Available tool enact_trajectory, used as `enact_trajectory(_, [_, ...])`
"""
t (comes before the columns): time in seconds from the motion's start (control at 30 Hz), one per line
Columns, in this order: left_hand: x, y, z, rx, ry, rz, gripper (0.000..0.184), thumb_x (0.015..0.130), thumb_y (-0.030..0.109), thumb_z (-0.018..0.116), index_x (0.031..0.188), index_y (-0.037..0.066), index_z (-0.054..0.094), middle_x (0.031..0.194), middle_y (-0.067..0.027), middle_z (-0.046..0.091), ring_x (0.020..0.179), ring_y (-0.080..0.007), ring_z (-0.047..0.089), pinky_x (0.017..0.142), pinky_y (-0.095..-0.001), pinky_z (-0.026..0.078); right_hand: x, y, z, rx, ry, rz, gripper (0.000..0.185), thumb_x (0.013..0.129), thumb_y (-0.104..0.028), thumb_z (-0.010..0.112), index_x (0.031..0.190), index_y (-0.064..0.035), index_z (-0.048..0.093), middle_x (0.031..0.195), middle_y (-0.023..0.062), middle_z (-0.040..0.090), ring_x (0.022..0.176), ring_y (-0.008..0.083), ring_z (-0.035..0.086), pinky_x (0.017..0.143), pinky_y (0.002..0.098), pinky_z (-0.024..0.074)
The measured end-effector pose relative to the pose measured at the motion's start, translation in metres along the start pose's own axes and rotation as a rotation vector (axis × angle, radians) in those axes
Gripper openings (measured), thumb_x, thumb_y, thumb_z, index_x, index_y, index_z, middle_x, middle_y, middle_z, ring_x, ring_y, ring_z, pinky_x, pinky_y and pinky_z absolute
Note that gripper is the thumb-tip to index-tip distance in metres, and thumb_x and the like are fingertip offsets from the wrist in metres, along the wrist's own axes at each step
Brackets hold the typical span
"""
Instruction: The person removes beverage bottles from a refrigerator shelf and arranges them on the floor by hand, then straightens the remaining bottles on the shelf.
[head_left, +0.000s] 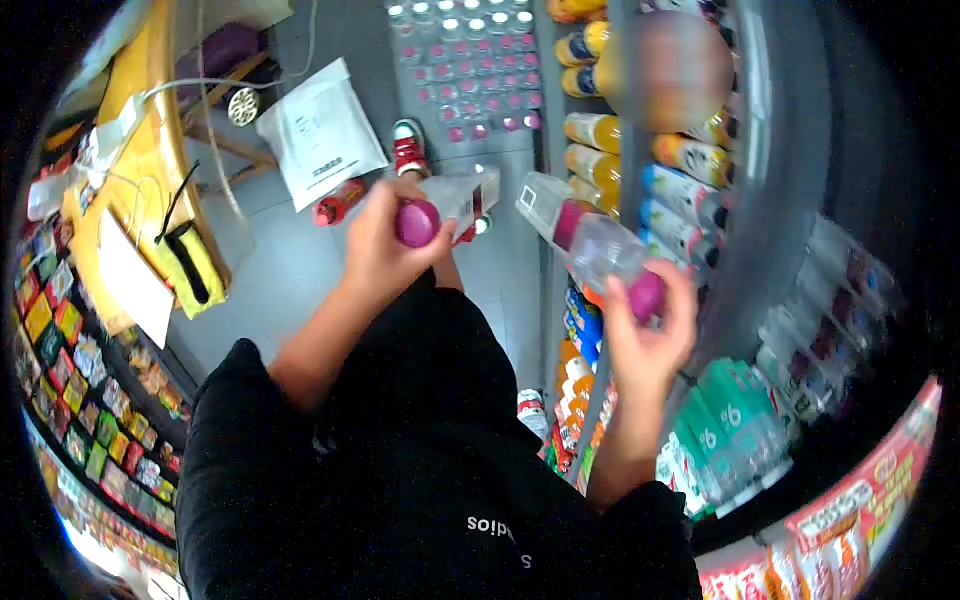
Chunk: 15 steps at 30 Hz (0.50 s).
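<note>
My left hand (378, 240) is closed around a clear plastic bottle (468, 194) with a purple cap (417, 223). The cap faces up toward me and the bottle points away to the right. My right hand (655, 330) grips a second clear bottle (603, 248) near its purple cap (648, 294). This bottle is tilted, its base up and to the left, with a purple band round its middle. The two bottles are apart, held in front of the drinks shelf and above the floor.
Many clear bottles (470, 75) with pink or white caps stand in rows at the far end. Shelved drinks (595, 130) line the right. A white package (322, 135) and a red bottle (338, 203) lie on the floor. A wooden table (150, 130) with a yellow pouch (190, 270) stands left.
</note>
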<state>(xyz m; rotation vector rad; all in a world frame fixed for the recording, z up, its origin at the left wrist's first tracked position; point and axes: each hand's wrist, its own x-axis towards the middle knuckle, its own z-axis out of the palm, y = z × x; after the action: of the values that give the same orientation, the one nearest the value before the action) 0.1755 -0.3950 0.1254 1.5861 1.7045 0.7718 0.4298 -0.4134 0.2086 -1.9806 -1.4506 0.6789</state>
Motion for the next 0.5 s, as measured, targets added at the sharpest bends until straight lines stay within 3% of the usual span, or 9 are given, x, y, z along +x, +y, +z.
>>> enact_trajectory(0.1, [-0.020,-0.054,0.044,-0.020,-0.077,-0.293,0.045,0.064,0.028,0.076,0.091,0.003,0.049,0.080,-0.0155,0.060,0.077,-0.0304,0.062,0.067,-0.0368,0.049,0.002,0.067,0.080,-0.171,-0.124,-0.148,0.033,0.065,-0.018,0.071,0.093,-0.0066,0.058,0.087,0.0117,0.059,0.074,0.0315,0.058,0.064,0.0381,0.0469])
enact_trajectory(0.17, [-0.025,-0.095,0.079,0.056,-0.153,-0.336,0.046,0.065,0.029,0.075,0.093,0.004,0.049,0.082,-0.0160,0.060,0.078,-0.0322,0.061,0.067,-0.0385,0.048,0.005,0.114,0.125,-0.284,-0.205,-0.103,0.032,0.067,-0.020,0.068,0.095,-0.0104,0.056,0.091,0.0117,0.059,0.077,0.0358,0.058,0.065,0.0430,0.0476])
enact_trajectory(0.2, [-0.028,-0.110,0.099,0.059,-0.159,-0.352,0.046,0.065,0.029,0.075,0.093,0.004,0.049,0.082,-0.0160,0.060,0.078,-0.0322,0.061,0.067,-0.0385,0.048,0.007,0.132,0.142,-0.284,-0.221,-0.096,0.032,0.067,-0.020,0.068,0.095,-0.0104,0.056,0.091,0.0117,0.059,0.077,0.0358,0.058,0.065,0.0430,0.0476])
enact_trajectory(0.27, [-0.027,-0.138,0.143,0.013,-0.201,-0.437,0.043,0.065,0.027,0.073,0.092,0.004,0.049,0.084,-0.0162,0.060,0.080,-0.0334,0.060,0.068,-0.0405,0.048,0.017,0.168,0.176,-0.530,-0.441,0.139,0.034,0.068,-0.021,0.067,0.098,-0.0128,0.053,0.092,0.0124,0.059,0.080,0.0356,0.059,0.067,0.0444,0.0483])
enact_trajectory(0.5, [0.011,-0.219,0.292,-0.063,-0.287,-0.493,0.042,0.063,0.022,0.070,0.093,0.006,0.045,0.085,-0.0163,0.060,0.081,-0.0360,0.059,0.069,-0.0431,0.047,0.063,0.302,0.277,-0.616,-0.610,0.174,0.039,0.070,-0.024,0.066,0.103,-0.0135,0.049,0.094,0.0157,0.059,0.084,0.0365,0.059,0.069,0.0452,0.0486])
